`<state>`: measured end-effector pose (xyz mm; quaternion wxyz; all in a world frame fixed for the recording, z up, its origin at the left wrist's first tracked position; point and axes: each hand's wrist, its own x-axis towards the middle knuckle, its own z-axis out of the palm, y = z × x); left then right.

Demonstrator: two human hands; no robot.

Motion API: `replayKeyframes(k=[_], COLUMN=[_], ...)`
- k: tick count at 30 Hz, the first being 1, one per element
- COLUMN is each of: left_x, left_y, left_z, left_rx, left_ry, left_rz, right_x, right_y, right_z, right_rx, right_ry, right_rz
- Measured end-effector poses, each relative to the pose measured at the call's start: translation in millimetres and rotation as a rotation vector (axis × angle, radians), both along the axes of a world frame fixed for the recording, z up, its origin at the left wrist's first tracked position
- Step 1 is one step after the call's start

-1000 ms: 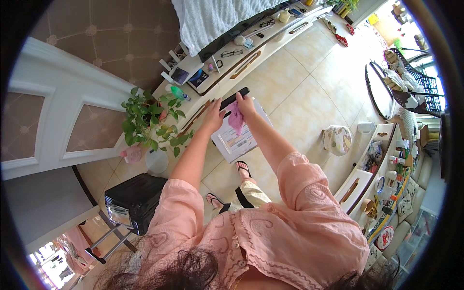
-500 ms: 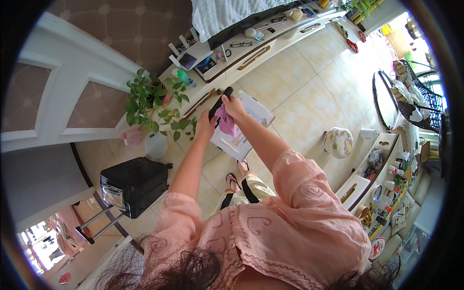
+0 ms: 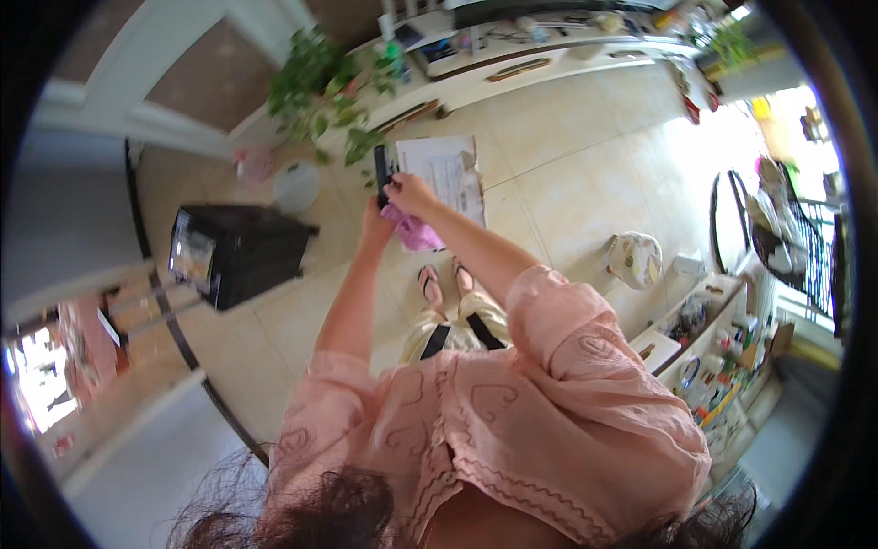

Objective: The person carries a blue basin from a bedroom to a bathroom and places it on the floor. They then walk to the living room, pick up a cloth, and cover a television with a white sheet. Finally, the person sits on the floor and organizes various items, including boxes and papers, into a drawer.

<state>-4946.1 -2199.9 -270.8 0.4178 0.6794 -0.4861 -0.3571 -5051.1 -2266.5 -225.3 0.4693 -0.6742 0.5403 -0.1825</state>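
In front of me my left hand [image 3: 377, 222] is closed round the lower end of a slim, dark, bar-shaped object [image 3: 381, 165], whose exact kind I cannot make out. A crumpled pink cloth [image 3: 418, 231] hangs just below my right hand [image 3: 409, 194]. The fingers of that hand are bent against the side of the bar, and the cloth seems gripped in them. Beneath both hands lies a flat white box [image 3: 457, 169] with printing and a torn-looking far right corner.
A black suitcase [image 3: 242, 254] with its pull handle out stands at left. Beyond are a leafy potted plant [image 3: 315, 78] and a long white cabinet [image 3: 530, 73] carrying small items. To the right are a round patterned stool [image 3: 635, 260] and a cluttered low table [image 3: 700, 316].
The view has shifted and blurred somewhat. The dark bar has turned from slanting to nearly upright in the picture. Both hands stay close together at it, with the cloth still there.
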Motion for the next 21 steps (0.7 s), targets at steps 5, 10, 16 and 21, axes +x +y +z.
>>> replayKeyframes(k=[5,10,16,21], left_x=[5,-11,24,63], left_y=[56,101,143,142], left_z=[-8,-16,-30,-8], left_rx=[0.144,-0.287,-0.373,-0.195], left_ry=[0.472,1.054,0.860,0.510], left_rz=[0.231,0.846,0.980,1.132], right_x=[21,45,61,60], right_y=[39,87,146,149], right_z=[-7,1,15,30], right_rx=[-0.137,-0.113,0.033,-0.012], right_ry=[0.076,0.003,-0.015,-0.162], right_rz=[0.368,0.597,0.604,0.681])
